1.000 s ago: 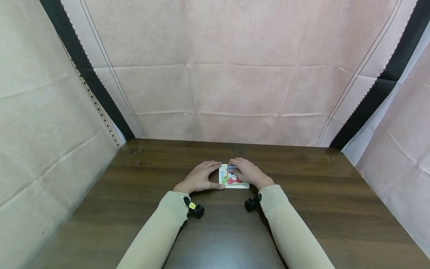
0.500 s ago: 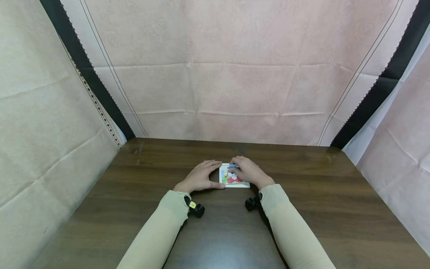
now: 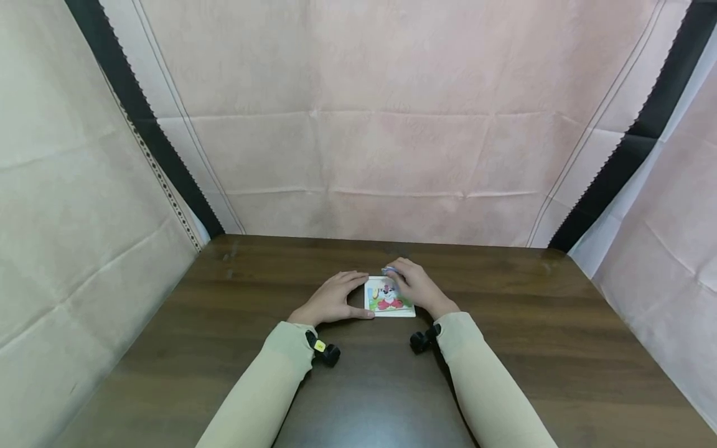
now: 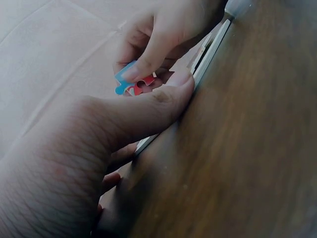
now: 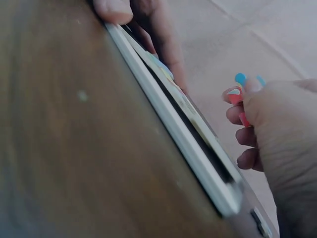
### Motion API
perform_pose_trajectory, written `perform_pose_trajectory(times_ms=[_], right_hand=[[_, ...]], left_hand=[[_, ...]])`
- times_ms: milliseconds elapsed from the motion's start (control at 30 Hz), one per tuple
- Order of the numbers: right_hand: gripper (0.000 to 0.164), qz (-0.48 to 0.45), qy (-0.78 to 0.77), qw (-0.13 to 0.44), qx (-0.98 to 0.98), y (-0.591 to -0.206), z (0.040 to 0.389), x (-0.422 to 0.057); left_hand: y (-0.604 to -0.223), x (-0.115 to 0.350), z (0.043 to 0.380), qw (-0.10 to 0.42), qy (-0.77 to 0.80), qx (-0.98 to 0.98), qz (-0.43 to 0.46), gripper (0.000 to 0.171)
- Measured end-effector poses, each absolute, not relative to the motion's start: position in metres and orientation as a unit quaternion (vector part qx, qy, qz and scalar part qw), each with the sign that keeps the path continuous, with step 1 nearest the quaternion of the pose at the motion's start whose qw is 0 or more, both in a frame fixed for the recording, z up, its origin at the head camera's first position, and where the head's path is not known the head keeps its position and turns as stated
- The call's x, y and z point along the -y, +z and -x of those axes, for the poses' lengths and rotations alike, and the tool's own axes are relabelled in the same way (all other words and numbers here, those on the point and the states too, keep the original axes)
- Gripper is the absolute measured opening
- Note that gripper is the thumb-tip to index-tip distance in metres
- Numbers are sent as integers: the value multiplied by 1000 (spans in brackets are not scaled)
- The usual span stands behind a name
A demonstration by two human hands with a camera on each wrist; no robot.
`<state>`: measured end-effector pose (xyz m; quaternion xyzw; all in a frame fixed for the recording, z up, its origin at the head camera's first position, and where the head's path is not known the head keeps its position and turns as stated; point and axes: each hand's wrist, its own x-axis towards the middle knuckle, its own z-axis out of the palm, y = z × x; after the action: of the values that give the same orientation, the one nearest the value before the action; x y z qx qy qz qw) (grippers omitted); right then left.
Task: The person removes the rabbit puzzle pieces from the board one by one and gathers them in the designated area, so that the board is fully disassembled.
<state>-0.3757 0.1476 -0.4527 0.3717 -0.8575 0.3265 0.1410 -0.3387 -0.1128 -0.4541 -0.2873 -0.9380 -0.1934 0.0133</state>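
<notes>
A small jigsaw puzzle (image 3: 388, 297) in a white-edged tray lies on the brown table, showing a cartoon animal in red. Along its left side, my left hand (image 3: 333, 297) holds it, thumb at the near corner and fingertips at the far corner. My right hand (image 3: 417, 286) pinches a blue and red jigsaw piece (image 4: 127, 78) between thumb and fingers, above the tray's far edge and apart from it. In the right wrist view, the white tray edge (image 5: 173, 129) shows side-on, with the picture layer tilted up from it. Part of the picture is hidden behind my right hand.
The wooden table (image 3: 358, 386) stretches around the puzzle on all sides. Pale cloth walls (image 3: 358, 155) enclose it at the back, left and right. Each wrist carries a black camera mount, such as the left camera (image 3: 330, 354).
My right hand has lifted the blue-topped piece off the puzzle's upper part and moved slightly away toward the far side. More of the picture now shows. My left hand has stayed in place.
</notes>
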Motion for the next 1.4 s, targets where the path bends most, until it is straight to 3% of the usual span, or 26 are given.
perform_pose_trajectory(times_ms=[400,767,1400], right_hand=[[17,-278,348,164,880,-458,373,-200],[16,-179,394,101,896,-463,365,-252],[12,-207,332,105,914,-457,366,-266]], left_hand=[[-455,111,334,15,-219,934,282,105],[-461,115,330,9,-225,937,268,105],[-454,112,335,12,-222,932,284,105]])
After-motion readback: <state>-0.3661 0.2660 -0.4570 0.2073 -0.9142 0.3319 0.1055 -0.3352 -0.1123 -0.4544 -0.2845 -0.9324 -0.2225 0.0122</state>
